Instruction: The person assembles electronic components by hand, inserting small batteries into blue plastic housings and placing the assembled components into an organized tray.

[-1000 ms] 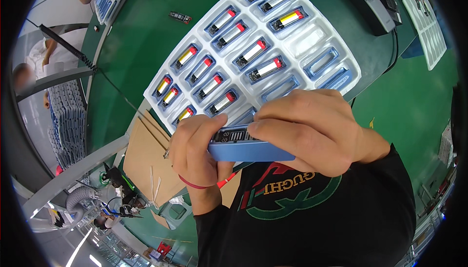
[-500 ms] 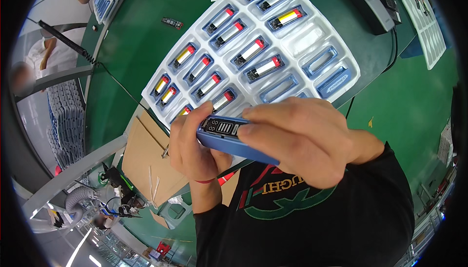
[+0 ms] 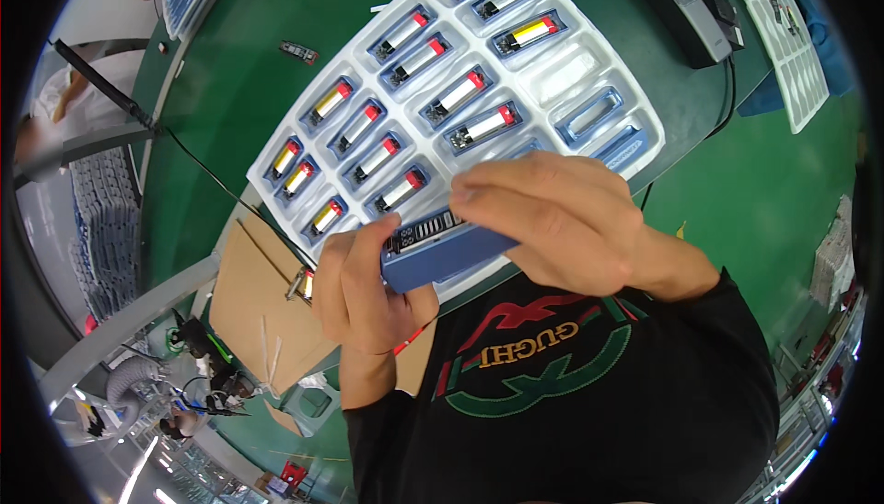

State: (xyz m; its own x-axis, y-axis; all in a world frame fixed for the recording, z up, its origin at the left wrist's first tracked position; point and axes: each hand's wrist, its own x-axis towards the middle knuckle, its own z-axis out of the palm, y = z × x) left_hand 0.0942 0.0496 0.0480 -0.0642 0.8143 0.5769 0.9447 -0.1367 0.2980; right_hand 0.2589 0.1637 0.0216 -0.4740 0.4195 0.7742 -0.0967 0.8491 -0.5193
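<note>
My left hand (image 3: 361, 285) pinches one end of a blue case (image 3: 437, 266), my right hand (image 3: 564, 220) the other. A white tray (image 3: 565, 76) lies just beyond.

Casing (image 3: 437, 260) between our left hand (image 3: 361, 283) and right hand (image 3: 566, 219); tray (image 3: 566, 74) at its twelve o'clock, cardboard (image 3: 253, 311) at eight, corded box (image 3: 686, 21) at one-thirty.

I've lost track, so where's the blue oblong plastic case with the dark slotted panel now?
In the head view, that case is just below centre, held between left hand and right hand, overlapping the white plastic tray.
</note>
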